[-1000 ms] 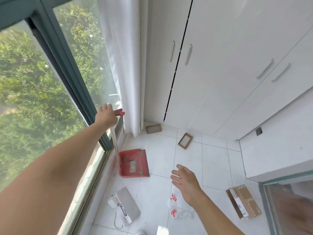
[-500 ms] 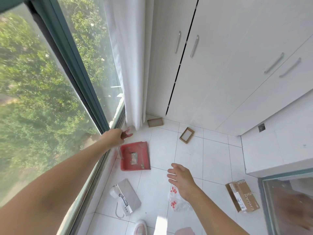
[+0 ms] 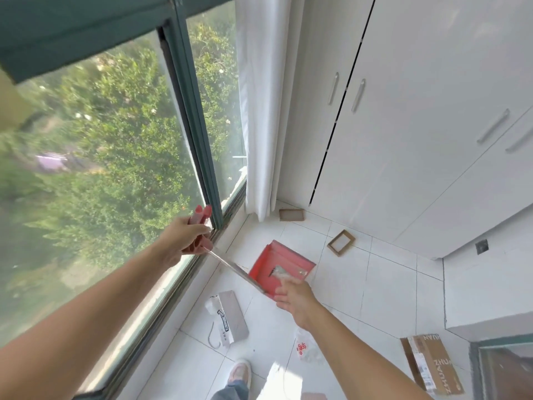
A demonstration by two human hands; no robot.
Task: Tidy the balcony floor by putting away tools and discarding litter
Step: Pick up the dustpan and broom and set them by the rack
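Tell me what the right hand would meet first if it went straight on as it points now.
Most likely the red plastic dustpan, whose near edge lies just beyond the open fingers of the right hand; their gap in depth is unclear.

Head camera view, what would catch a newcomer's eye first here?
The red plastic long-handled dustpan tilts near the window, the left hand gripping its handle top, the open right hand at its pan. On the white tiled floor lies litter, notably a brown cardboard box at lower right.
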